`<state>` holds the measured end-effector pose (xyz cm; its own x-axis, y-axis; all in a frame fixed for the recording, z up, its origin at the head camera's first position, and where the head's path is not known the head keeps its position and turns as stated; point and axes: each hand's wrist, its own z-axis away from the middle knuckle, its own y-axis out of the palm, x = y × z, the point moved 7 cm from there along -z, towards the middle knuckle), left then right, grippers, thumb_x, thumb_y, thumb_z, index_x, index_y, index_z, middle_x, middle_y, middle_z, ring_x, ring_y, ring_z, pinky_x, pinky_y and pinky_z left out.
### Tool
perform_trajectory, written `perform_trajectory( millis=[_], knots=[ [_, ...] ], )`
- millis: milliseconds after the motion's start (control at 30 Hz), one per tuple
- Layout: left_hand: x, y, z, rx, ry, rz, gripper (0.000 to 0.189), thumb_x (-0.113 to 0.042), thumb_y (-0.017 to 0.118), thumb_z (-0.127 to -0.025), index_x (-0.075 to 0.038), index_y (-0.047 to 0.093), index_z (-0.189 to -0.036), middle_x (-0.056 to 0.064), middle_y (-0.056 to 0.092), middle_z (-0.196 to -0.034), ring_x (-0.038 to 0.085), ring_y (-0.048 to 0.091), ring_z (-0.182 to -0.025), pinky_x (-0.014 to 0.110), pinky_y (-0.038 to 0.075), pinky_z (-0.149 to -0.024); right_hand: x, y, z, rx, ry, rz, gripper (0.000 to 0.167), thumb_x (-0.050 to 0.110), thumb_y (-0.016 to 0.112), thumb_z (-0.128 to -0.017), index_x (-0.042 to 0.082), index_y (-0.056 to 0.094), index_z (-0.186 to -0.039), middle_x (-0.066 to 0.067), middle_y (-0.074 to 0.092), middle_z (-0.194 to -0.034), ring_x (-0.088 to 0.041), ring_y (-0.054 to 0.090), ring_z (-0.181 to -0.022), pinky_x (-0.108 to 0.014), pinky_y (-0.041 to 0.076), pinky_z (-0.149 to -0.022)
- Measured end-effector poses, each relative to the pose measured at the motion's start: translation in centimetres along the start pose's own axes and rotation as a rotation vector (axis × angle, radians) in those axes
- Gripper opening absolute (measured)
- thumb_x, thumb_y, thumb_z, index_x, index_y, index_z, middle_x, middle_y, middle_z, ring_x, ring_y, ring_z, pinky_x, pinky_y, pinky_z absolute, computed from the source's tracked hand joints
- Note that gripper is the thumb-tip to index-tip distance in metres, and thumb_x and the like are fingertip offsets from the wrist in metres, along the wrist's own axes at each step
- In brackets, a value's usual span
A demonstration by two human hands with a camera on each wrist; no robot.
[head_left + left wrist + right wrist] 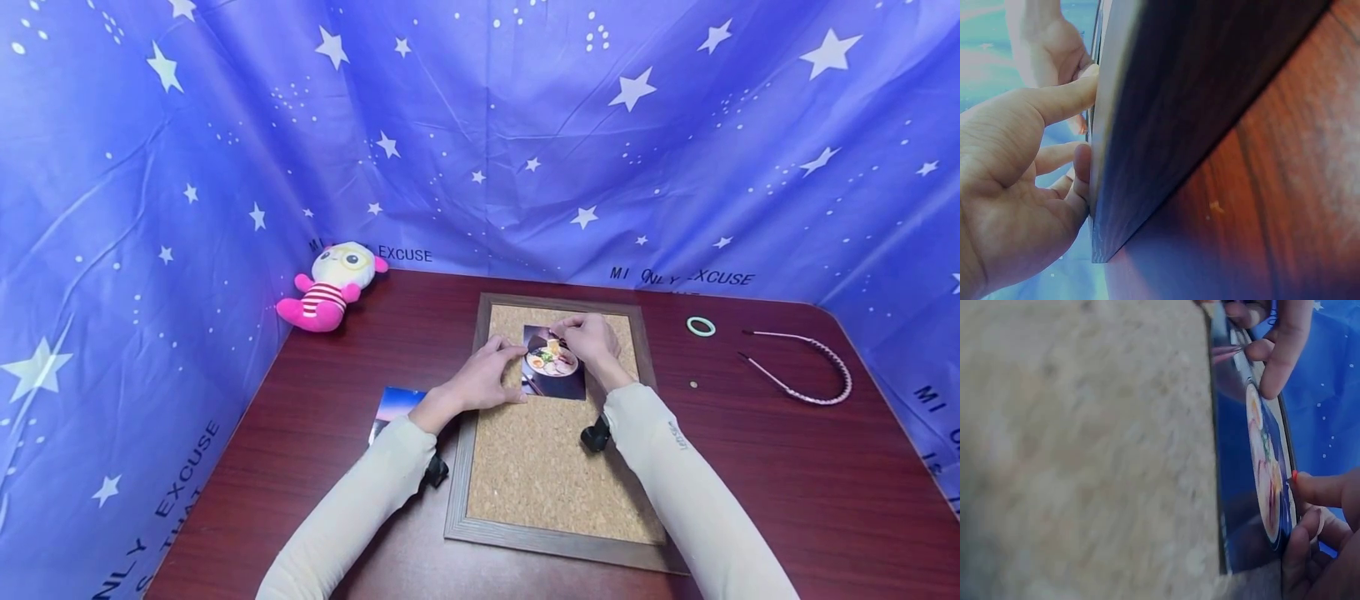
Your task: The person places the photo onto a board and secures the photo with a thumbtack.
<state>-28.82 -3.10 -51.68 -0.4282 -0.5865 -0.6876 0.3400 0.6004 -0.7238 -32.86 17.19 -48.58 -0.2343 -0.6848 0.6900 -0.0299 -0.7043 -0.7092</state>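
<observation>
A photo (553,385) of a bowl of food lies on the upper part of a framed cork board (555,467). Along the photo's left edge, my left hand (486,377) rests with thumb and fingers spread, the tips touching the edge and the cork. My right hand (596,343) is at the photo's top edge. Between its thumb and finger it pinches a small red push pin (1295,475), mostly hidden by the fingers. The right wrist view shows the photo (1235,487) nearly edge-on against the cork.
A second photo (397,404) lies left of the board, partly under the left sleeve. A pink plush toy (322,292) sits at the back left. On the right lie a pale green ring (701,327), a tiny yellowish round piece (693,385) and a headband (832,400).
</observation>
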Motion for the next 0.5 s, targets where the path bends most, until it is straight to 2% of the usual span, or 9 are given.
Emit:
perform_trajectory(
  millis=[167,400,500],
  knots=[
    [0.07,0.11,-0.09,0.007,-0.005,0.008,0.088,-0.025,0.098,-0.085,-0.004,0.057,-0.160,0.016,0.053,-0.140,0.033,0.056,-0.121,0.053,0.047,-0.115,0.22,-0.11,0.19,-0.008,0.051,0.029,0.029,0.036,0.073,-0.104,0.014,0.087,-0.118,-0.011,0.078,-0.133,-0.040,0.068,-0.127,-0.058,0.048,-0.103],
    [-0.74,-0.40,0.19,0.028,-0.006,-0.070,0.089,-0.034,0.096,-0.087,-0.006,0.057,-0.161,0.011,0.053,-0.138,0.024,0.054,-0.109,0.042,0.050,-0.105,0.09,0.03,-0.01,-0.033,0.069,0.019,0.028,0.035,0.075,-0.103,0.015,0.087,-0.118,-0.010,0.079,-0.132,-0.040,0.067,-0.128,-0.058,0.045,-0.107],
    [-0.64,-0.26,0.08,0.024,-0.005,-0.054,0.088,-0.033,0.096,-0.087,-0.006,0.057,-0.161,0.010,0.053,-0.138,0.023,0.053,-0.109,0.042,0.049,-0.104,0.13,0.08,0.04,-0.043,0.070,0.024,0.026,0.035,0.076,-0.102,0.016,0.088,-0.116,-0.009,0.080,-0.130,-0.039,0.068,-0.125,-0.057,0.046,-0.105]
  ],
)
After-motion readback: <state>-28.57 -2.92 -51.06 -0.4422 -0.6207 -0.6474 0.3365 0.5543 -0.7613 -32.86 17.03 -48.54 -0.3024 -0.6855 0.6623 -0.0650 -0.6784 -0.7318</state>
